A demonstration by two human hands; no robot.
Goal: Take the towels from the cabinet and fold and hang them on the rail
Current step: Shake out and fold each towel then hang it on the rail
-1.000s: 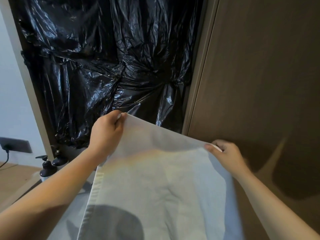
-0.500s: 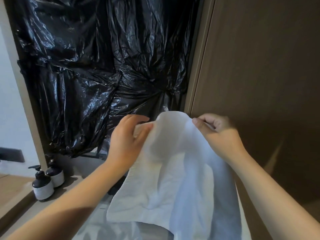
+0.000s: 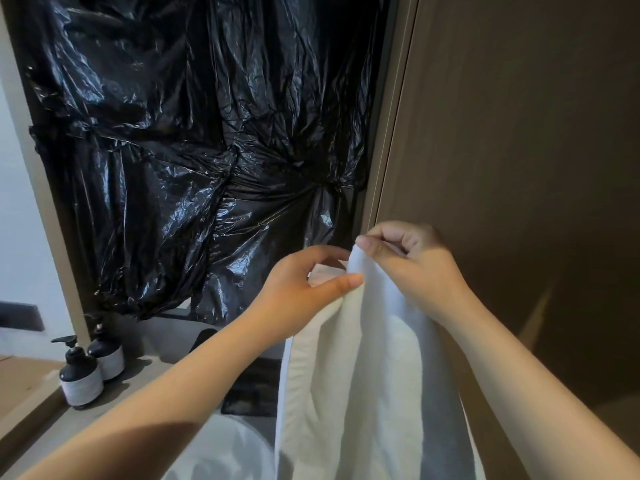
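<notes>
We've got the white towel [image 3: 363,386] hanging straight down, long axis vertical, top pinched together in front of the brown cabinet panel [image 3: 519,168]. Left hand [image 3: 304,289] and right hand [image 3: 412,268] both grip its top edge, nearly touching. Pump bottles [image 3: 86,368] have labels we can't read.

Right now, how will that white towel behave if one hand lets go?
Likely floppy: the white towel hangs limp in long folds below the left hand and right hand. The freed corner would probably drop and undo the fold. It looks thick, so the remaining grip should hold.
</notes>
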